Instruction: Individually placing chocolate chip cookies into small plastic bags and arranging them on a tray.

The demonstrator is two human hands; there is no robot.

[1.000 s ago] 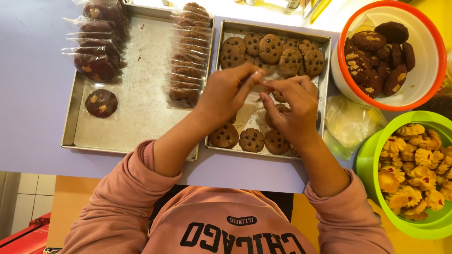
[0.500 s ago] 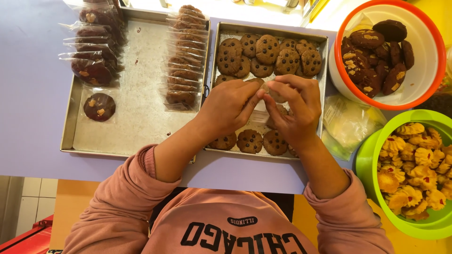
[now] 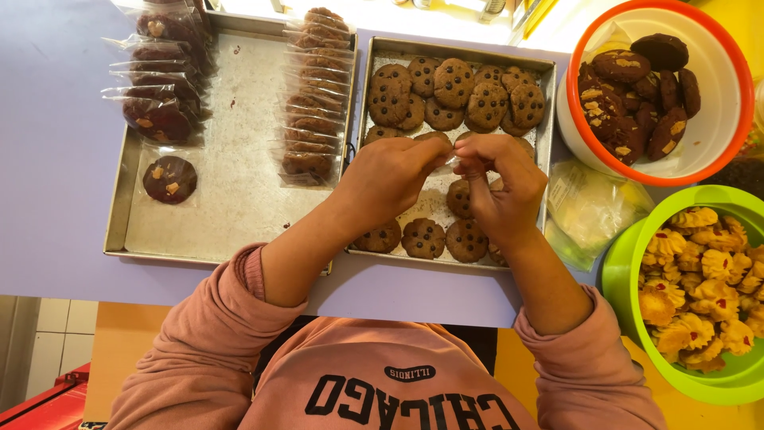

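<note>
Both hands over the chocolate-chip cookie tray [image 3: 549, 95]: left hand [image 3: 394, 179] and right hand [image 3: 501, 191] have fingertips pinched together on a small clear wrapper [image 3: 452, 159]; can't tell whether a cookie is inside. Left of that tray: second metal tray [image 3: 231, 207] with a row of clear-bagged cookies [image 3: 310, 103] and bagged dark cookies [image 3: 163, 179]. Right of it: orange-rimmed bowl [image 3: 736, 72], green bowl [image 3: 621, 271], clear bags [image 3: 589, 207].

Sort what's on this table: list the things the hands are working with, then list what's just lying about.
In hand:
left hand
right hand
clear wrapper pinched between them
tray of chocolate-chip cookies
tray of wrapped cookies

Lying about:
orange-rimmed bowl of dark cookies
green bowl of yellow cookies
pile of clear bags
</note>
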